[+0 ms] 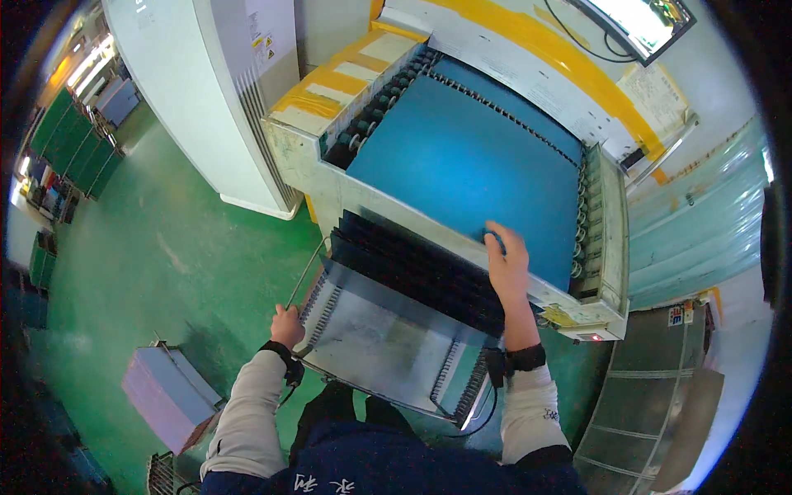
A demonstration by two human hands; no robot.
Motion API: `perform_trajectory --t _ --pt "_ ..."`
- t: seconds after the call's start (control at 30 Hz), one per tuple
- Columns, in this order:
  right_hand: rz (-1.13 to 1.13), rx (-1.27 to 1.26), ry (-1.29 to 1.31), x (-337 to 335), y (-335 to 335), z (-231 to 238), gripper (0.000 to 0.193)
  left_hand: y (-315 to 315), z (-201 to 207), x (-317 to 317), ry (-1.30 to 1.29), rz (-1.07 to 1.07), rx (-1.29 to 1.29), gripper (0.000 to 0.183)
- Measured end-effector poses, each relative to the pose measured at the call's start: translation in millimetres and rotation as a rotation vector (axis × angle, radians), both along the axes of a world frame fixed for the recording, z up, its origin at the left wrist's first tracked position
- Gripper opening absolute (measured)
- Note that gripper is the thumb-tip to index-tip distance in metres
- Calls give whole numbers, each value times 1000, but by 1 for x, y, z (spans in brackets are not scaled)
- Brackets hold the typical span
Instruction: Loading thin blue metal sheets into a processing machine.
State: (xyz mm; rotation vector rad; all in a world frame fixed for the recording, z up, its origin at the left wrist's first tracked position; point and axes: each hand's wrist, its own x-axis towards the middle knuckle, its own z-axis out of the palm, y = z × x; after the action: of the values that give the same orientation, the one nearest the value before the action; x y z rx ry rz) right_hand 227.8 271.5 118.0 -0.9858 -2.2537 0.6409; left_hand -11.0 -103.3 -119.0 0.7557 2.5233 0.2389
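Head view: we're standing at the front of a roller conveyor (606, 239), upper centre to right of frame. Blue sheet (462, 157) is lying flat on its bed, upper centre. A second blue sheet (536, 107) is showing behind it, past a row of small rollers.

Our right hand (507, 252) is hanging over the blue sheet near its front edge, right of centre. Thumb and index are curving with a gap between them; we're not able to tell whether the fingertips are touching the surface.

Our left hand (287, 326) is closing round the left side of a metal rack (363, 346), left of centre, fingers curled tight. Rack is sitting lower centre, between our body and the conveyor, with toothed strips running along both sides. A batch of dark panels (412, 264) is standing close together in its far part, just beside the conveyor's front wall.

Both wrists are wearing black bands.

Around us: a tall white cabinet (190, 99) is standing upper left, a screen (652, 25) is glowing upper right, clear plastic sheeting (701, 214) is hanging at right. Pale box (169, 396) is resting on the green floor (165, 239), lower left.
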Motion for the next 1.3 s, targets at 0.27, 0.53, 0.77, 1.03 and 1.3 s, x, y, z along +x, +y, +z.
perform_trajectory --t 0.27,0.53,0.77,1.03,1.3 --pt "-43 353 -270 -16 6 -5 40 0 -3 -2 4 -1 -10 28" --pt "-37 361 -308 -18 26 -4 38 -5 -9 -3 13 -27 95 25" --pt "39 327 -301 -12 30 -5 38 -2 -4 -1 19 -12 45 26" --pt "247 332 -32 -3 -50 8 29 -1 3 0 -20 12 -13 29" --pt "312 8 -152 29 -129 -11 30 3 13 1 -16 17 -18 31"
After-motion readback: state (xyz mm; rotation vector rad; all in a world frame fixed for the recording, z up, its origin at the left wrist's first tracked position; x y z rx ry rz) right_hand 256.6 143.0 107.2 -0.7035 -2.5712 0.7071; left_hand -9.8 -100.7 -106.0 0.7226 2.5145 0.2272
